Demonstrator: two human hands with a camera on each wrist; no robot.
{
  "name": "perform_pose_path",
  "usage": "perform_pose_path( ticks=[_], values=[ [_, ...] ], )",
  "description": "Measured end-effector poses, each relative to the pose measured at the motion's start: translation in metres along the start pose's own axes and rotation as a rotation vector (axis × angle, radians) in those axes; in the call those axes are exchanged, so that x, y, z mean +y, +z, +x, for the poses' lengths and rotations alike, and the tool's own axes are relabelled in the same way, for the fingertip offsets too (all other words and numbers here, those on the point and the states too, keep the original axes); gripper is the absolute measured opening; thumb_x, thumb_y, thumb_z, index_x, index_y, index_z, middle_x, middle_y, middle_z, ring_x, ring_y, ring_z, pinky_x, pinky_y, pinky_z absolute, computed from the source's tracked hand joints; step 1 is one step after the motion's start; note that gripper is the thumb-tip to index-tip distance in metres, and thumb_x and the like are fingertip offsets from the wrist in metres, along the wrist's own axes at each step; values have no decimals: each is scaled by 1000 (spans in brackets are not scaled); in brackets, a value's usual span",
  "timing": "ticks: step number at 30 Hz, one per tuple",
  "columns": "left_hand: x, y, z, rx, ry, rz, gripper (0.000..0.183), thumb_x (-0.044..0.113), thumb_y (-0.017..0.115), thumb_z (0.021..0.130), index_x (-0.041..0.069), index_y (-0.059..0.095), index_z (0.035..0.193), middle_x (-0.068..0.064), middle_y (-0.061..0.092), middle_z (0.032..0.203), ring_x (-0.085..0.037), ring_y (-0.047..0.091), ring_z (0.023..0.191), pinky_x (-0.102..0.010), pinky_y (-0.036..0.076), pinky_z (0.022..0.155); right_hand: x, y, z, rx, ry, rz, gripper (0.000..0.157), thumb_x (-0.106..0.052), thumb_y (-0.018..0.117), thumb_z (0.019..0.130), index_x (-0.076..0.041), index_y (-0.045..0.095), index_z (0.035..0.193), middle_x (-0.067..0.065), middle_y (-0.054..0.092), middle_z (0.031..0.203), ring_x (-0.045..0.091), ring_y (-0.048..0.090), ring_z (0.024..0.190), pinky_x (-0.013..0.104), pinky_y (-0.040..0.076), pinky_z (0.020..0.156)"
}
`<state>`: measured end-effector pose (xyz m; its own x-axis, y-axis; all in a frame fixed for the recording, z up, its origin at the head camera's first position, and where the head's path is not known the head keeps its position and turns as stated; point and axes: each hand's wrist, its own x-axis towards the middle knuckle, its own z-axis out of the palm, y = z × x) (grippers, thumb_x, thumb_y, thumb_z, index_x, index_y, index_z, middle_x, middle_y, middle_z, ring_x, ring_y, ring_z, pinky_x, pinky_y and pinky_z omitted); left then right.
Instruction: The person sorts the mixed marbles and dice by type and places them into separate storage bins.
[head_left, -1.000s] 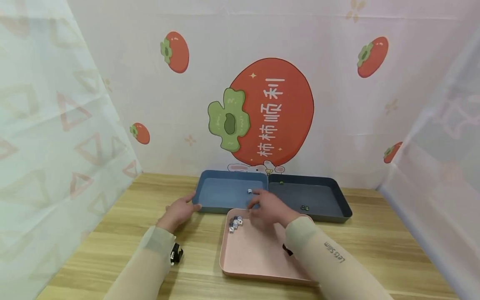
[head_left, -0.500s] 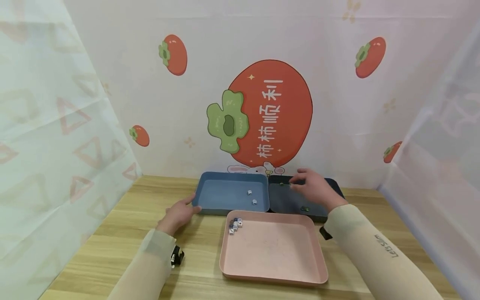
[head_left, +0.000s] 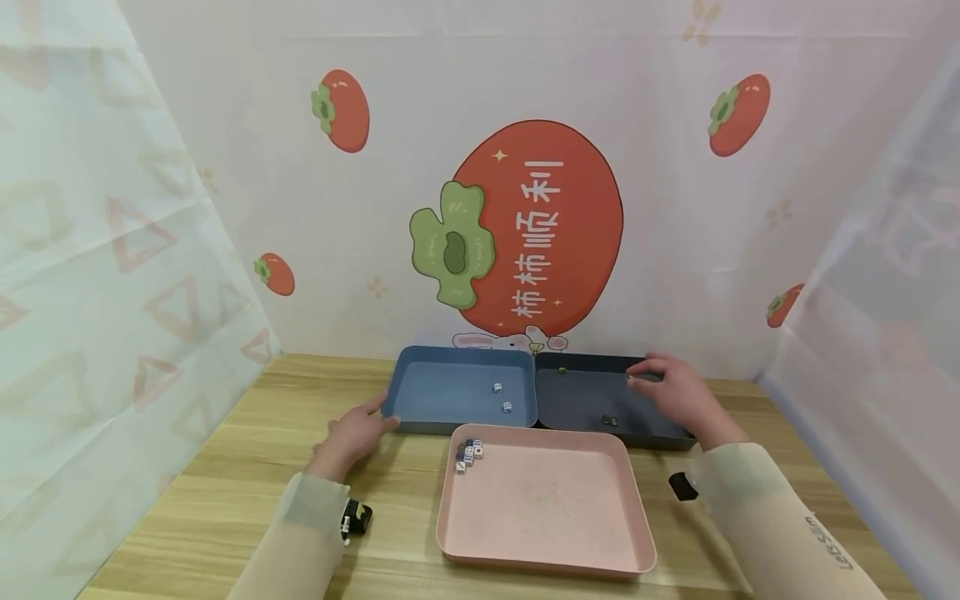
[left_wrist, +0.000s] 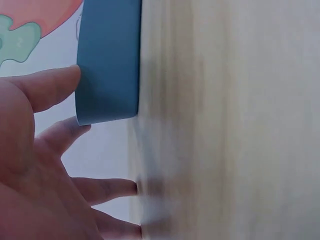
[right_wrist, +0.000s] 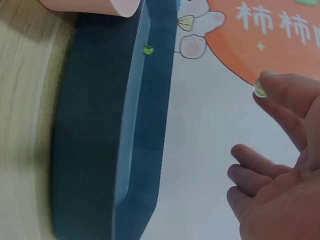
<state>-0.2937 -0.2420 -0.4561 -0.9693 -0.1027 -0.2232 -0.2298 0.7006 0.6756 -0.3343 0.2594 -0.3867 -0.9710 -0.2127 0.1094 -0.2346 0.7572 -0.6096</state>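
I judge placing: right hand (head_left: 681,398) pinches 1 marble (right_wrist: 259,90), seemingly over dark tray (head_left: 581,395)'s 1 o'clock; lower it. Unclenched left hand (head_left: 356,433) touches blue tray (head_left: 442,390).

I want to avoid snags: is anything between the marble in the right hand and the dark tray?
Nothing visible: the marble, pinched by the right hand, is above the dark tray, with open air showing between them in the right wrist view. The hand hides part of the tray in the head view.

R hand (right_wrist: 292,185) pinches clear yel-grn marble (right_wrist: 259,90), nr but apart from dk tray (right_wrist: 87,140) w/ grn marble (right_wrist: 148,50) inside.
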Motion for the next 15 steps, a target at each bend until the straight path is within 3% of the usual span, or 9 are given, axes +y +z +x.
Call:
perform_pose_path(
  ticks=[3,10,15],
  values=[
    [0,-1,-1,6,10,12,70,52,56,97,28,31,158,-20,31,156,-69,-13,131,-87,-15,82,5,1,-7,19,6,-5,35,-24,66,98,0,68,123,32,35,150,53,27,138,66,30,105],
    [-4,-5,-3,12,73,69,70,49,55,99,22,30,158,-31,27,154,-60,14,139,-87,-4,92,14,3,-20,39,70,75,40,-28,63,100,0,65,128,31,33,152,54,27,137,67,32,103],
    [-3,-3,0,6,82,76,70,51,53,100,21,29,159,-33,25,154,-61,12,138,-86,-3,92,19,7,-25,49,102,113,41,-28,61,101,2,63,129,32,31,153,54,26,138,67,32,103]
  ],
)
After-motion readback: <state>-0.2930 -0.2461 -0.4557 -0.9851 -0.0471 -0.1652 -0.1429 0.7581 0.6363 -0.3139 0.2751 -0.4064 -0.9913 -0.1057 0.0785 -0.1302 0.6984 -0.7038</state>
